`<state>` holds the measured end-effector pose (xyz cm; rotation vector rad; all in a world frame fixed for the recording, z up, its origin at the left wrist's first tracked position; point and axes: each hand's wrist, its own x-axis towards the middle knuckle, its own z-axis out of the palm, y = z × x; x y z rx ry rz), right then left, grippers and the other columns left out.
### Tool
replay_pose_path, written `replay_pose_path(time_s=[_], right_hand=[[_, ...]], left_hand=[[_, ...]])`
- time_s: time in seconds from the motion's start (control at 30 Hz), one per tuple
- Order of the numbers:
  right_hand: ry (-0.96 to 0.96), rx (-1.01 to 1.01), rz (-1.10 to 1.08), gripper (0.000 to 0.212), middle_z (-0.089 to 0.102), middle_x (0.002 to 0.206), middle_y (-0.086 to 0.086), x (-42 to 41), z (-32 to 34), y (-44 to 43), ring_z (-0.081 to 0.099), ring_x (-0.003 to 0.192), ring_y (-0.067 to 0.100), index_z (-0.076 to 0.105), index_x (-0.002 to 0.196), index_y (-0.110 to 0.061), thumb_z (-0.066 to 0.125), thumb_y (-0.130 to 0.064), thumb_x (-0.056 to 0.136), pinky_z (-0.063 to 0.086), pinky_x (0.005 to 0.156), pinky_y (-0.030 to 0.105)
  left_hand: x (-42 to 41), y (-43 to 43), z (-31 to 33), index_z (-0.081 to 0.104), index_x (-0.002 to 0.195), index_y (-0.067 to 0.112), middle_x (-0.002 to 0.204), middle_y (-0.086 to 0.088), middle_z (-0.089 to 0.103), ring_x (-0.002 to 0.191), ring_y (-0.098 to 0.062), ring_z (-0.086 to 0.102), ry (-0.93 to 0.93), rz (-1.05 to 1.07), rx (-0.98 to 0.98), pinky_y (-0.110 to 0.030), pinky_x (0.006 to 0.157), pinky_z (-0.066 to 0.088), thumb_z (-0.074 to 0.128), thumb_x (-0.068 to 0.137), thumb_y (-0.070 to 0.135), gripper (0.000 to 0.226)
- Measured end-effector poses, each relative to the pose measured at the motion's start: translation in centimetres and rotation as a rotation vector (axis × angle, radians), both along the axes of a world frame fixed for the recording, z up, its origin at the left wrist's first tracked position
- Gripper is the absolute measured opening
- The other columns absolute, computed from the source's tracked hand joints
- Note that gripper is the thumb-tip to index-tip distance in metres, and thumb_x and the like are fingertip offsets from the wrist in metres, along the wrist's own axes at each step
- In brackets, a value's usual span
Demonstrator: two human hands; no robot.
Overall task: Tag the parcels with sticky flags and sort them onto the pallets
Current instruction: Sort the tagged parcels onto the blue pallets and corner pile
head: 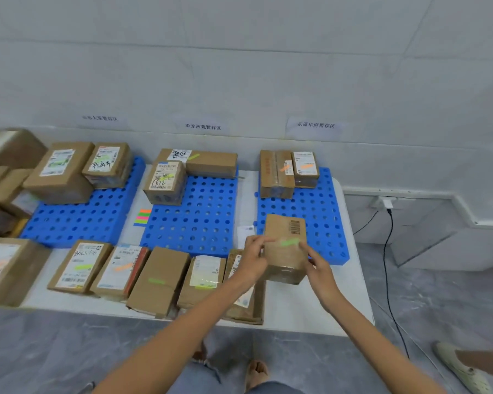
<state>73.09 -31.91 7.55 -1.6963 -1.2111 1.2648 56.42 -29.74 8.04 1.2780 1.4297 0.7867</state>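
parcel (285, 253) | left hand (252, 258) pinches left edge | right hand (320, 270) grips right side

Bright, even indoor light, only faint shadows. Everything's kinda soft, the parcels (3, 155) at the left edge are properly smeared, and the wall (239, 66) lines bow from the wide-angle lens.

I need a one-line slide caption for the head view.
Left hand and right hand hold a green-flagged parcel by the rightmost blue pallet.
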Motion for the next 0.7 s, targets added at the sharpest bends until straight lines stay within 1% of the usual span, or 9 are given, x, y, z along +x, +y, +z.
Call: replay_pose_path(time_s=[0.07,0.17,0.2,0.27,0.3,0.4,0.5,0.63,0.7], right_hand=[[-0.037,0.089,0.053,0.045,0.046,0.131,0.001,-1.9,2.2,2.1,0.047,0.112,0.013,0.044,0.138,-0.021,0.041,-0.004,0.097,0.041,0.089,0.019],[-0.061,0.193,0.136,0.048,0.045,0.126,0.002,-5.6,4.8,4.9,0.047,0.104,0.010,0.040,0.141,-0.019,0.040,0.000,0.096,0.044,0.078,0.013],[-0.060,0.223,0.159,0.048,0.045,0.127,0.002,-7.2,5.4,5.7,0.047,0.103,0.008,0.040,0.141,-0.019,0.041,0.000,0.096,0.044,0.078,0.012],[-0.057,0.270,0.215,0.045,0.043,0.129,0.000,-10.9,6.5,7.3,0.047,0.109,0.005,0.042,0.139,-0.017,0.042,-0.001,0.097,0.042,0.083,0.009],[-0.054,0.286,0.250,0.044,0.043,0.129,-0.001,-13.0,6.9,7.9,0.045,0.113,0.007,0.044,0.138,-0.017,0.042,-0.001,0.097,0.040,0.086,0.007],[-0.067,0.329,0.346,0.041,0.043,0.127,-0.004,-20.2,7.2,9.7,0.044,0.116,0.010,0.046,0.135,-0.017,0.042,-0.002,0.097,0.039,0.085,0.003],[-0.055,0.308,0.423,0.042,0.041,0.128,-0.008,-28.4,6.4,11.2,0.042,0.116,0.007,0.044,0.138,-0.019,0.041,-0.005,0.098,0.037,0.085,0.002],[-0.026,0.211,0.501,0.044,0.039,0.128,-0.007,-39.8,4.4,13.2,0.038,0.117,0.005,0.042,0.139,-0.018,0.042,-0.004,0.098,0.035,0.084,0.000],[-0.035,0.127,0.525,0.045,0.039,0.132,-0.003,-45.0,3.1,14.3,0.040,0.120,0.010,0.039,0.141,-0.016,0.042,-0.005,0.098,0.038,0.090,0.009]], left_hand=[[-1.7,1.5,2.3,0.060,0.114,0.021,0.120,0.000,0.038,0.120,-0.014,0.042,-0.032,0.043,0.117,-0.002,0.085,0.039,0.052,0.088,-0.007,0.038],[-5.2,3.5,5.2,0.059,0.116,0.018,0.122,0.001,0.036,0.118,-0.009,0.038,-0.042,0.081,0.236,0.001,0.081,0.038,0.047,0.090,-0.007,0.038],[-6.8,4.1,5.9,0.059,0.117,0.017,0.124,0.000,0.036,0.118,-0.009,0.038,-0.042,0.099,0.266,0.001,0.079,0.039,0.046,0.092,-0.005,0.036],[-10.5,5.2,6.7,0.059,0.115,0.021,0.126,-0.001,0.037,0.118,-0.009,0.039,-0.030,0.162,0.330,0.001,0.077,0.039,0.045,0.093,-0.003,0.035],[-12.6,5.6,6.9,0.059,0.113,0.023,0.125,-0.002,0.038,0.117,-0.010,0.040,-0.014,0.203,0.357,0.001,0.078,0.038,0.045,0.093,-0.002,0.035],[-20.1,6.6,7.0,0.060,0.110,0.021,0.122,-0.005,0.043,0.115,-0.013,0.043,0.046,0.311,0.419,0.002,0.080,0.036,0.046,0.092,-0.004,0.034],[-28.3,7.6,6.5,0.060,0.107,0.019,0.117,-0.004,0.046,0.108,-0.009,0.047,0.097,0.392,0.420,-0.001,0.078,0.039,0.045,0.092,-0.004,0.031],[-39.0,9.0,4.6,0.059,0.104,0.017,0.113,-0.005,0.047,0.096,0.002,0.047,0.218,0.473,0.365,0.001,0.075,0.036,0.046,0.090,-0.007,0.031],[-43.7,9.7,2.9,0.060,0.105,0.013,0.112,-0.004,0.049,0.089,0.004,0.048,0.274,0.471,0.300,-0.001,0.073,0.037,0.048,0.089,-0.006,0.029]])
